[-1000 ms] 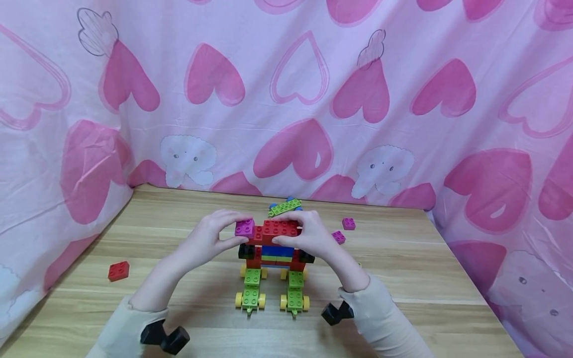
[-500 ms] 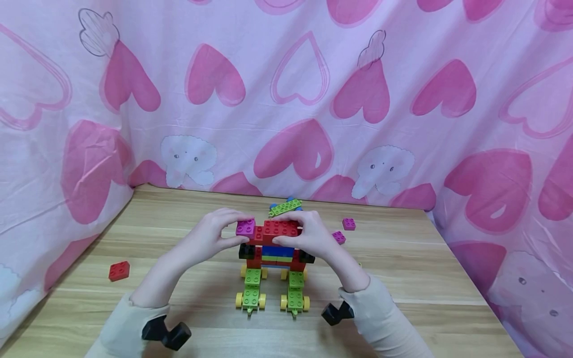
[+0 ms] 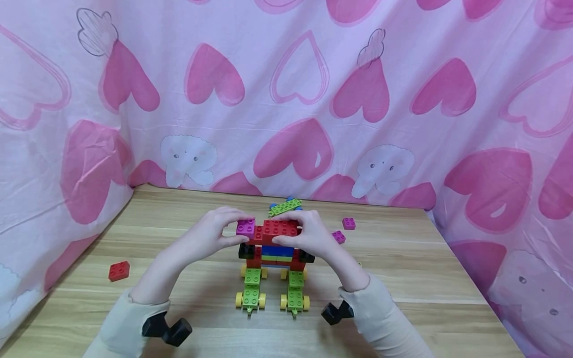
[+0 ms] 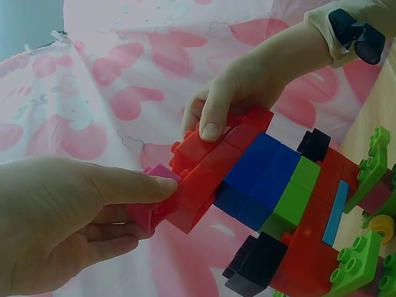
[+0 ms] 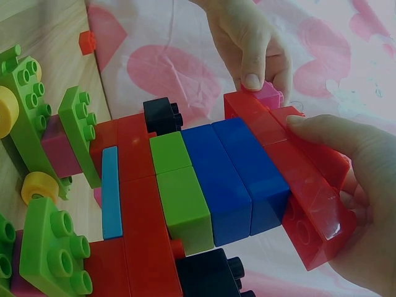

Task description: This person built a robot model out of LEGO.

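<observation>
A figure of building bricks stands mid-table, with a blue brick [image 5: 250,179] middle, green wheeled bases [image 3: 251,296] below and red bricks [image 3: 279,228] across the top. My left hand [image 3: 212,232] pinches a magenta brick [image 3: 245,227] between thumb and fingers at the left end of the red top layer. In the left wrist view that brick sits against the red row; whether it is fully seated I cannot tell. My right hand [image 3: 312,234] grips the upper red brick at its right side, thumb in front. Black bricks [image 4: 255,265] jut from both sides lower down.
A red brick [image 3: 118,271] lies on the table [image 3: 197,303] at the left. Two magenta bricks, one farther back [image 3: 348,223], lie to the right. Behind the figure is a green plate [image 3: 285,208] with blue parts. A pink heart-print curtain [image 3: 215,114] surrounds the table.
My left hand and the magenta brick have shifted very slightly to the right. The right hand keeps its grip and the figure stays in place.
</observation>
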A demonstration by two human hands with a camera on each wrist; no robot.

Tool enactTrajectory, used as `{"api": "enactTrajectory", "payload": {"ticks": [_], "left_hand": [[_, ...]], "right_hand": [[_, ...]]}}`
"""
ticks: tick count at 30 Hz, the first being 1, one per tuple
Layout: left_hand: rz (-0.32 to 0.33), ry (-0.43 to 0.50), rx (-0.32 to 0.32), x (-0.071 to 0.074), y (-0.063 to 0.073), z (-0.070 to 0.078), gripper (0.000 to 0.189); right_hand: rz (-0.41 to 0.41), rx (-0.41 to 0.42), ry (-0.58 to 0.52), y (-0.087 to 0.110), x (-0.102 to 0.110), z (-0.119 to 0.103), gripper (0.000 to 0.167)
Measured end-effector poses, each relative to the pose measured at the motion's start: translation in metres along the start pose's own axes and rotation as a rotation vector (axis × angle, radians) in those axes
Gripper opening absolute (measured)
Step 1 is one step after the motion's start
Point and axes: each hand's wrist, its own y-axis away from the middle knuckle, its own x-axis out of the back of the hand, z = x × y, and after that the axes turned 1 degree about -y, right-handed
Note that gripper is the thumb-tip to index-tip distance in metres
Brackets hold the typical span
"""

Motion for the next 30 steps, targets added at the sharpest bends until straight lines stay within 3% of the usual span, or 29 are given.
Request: {"api": "enactTrajectory", "payload": {"ticks": [15, 30], "left_hand": [[-0.026, -0.035, 0.001, 0.0006, 0.0001, 0.0007, 0.042], [0.033, 0.031, -0.029, -0.0078, 0.0030, -0.0074, 0.045]], "right_hand": [[0.001, 0.004, 0.018, -0.0001, -0.0004, 0.0013, 0.039], [-0.004, 0.015, 0.025, -0.0002, 0.0009, -0.0006, 0.039]]}}
